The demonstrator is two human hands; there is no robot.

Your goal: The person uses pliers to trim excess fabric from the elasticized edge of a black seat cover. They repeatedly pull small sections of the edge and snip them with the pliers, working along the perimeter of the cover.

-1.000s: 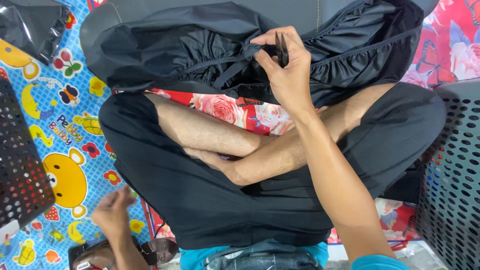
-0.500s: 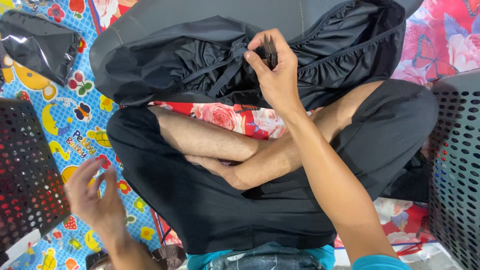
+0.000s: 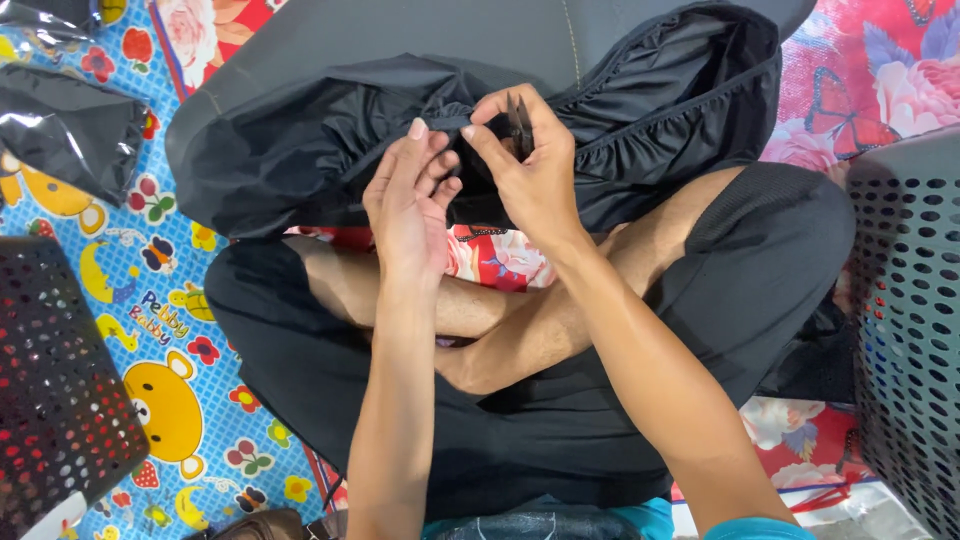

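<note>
While the person sits cross-legged on the floor, the scene reads left to right as follows.

Far left edge: a dark perforated plastic basket (image 3: 55, 400) stands on a bright cartoon-printed floor mat (image 3: 180, 300) with bears, moons and flowers.
Upper left: a black item sealed in a clear glossy plastic bag (image 3: 70, 140) lies on the mat, well apart from the hands.
Centre top: a black gathered fabric cover with an elastic ruffled edge (image 3: 300, 150) is stretched over a grey padded seat-like form (image 3: 420, 30), resting against the person's crossed legs.
Left hand (image 3: 410, 205): fingers loosely curled, fingertips touching the bunched black fabric at its gathered edge, pinching a fold lightly.
Right hand (image 3: 530, 170): closed around a small dark metal thread-snipper (image 3: 520, 125), held upright between thumb and fingers, blades just at the fabric.
Hands together: just beside each other, nearly touching, above the lap.
Right: a red floral cloth (image 3: 870, 80) lies beneath.
Far right edge: a grey perforated plastic basket (image 3: 910, 300) stands beside the knee.
</note>
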